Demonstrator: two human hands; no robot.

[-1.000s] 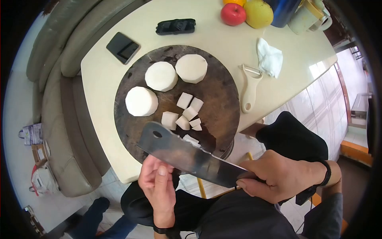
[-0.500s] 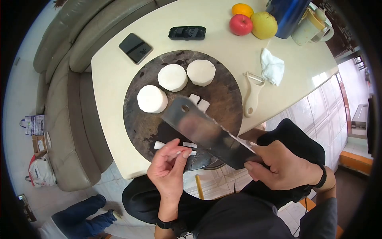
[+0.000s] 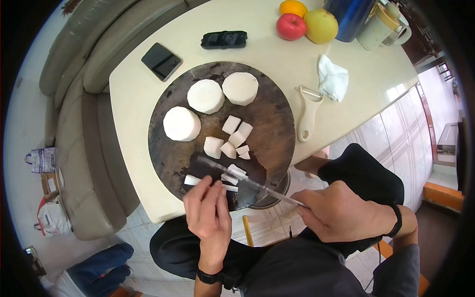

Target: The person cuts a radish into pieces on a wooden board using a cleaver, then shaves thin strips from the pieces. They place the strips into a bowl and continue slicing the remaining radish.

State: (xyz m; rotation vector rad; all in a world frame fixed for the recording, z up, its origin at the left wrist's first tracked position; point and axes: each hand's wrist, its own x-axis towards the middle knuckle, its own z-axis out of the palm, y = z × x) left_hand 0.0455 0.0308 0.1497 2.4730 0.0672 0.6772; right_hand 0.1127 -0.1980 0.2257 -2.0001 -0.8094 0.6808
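Observation:
Gripped by the handle in my right hand [image 3: 341,213], a cleaver [image 3: 269,192] shows nearly edge-on, its blade slanting over the near part of the round dark chopping board [image 3: 170,158]. The blade is slightly blurred. My left hand [image 3: 208,210] has its fingers bent and close together on a white radish strip [image 3: 193,180] at the board's near edge; the fingers hide the strip's middle. Beside the blade lie thin cut slices [image 3: 236,171]. Farther up sit several radish chunks [image 3: 213,147]. Three thick peeled radish rounds [image 3: 205,96] stand at the board's far side.
A peeler [image 3: 309,116] and a crumpled white cloth [image 3: 332,79] lie right of the board. Behind it are a phone [image 3: 162,61], a black object [image 3: 223,39], fruit [image 3: 292,26] and a blue container [image 3: 349,17]. Another person's legs [image 3: 101,270] show at lower left.
The cleaver has turned from flat to edge-on and moved down-left toward the strips, uncovering the radish chunks. My left hand has gone from a raised pinch to fingers down on the strip.

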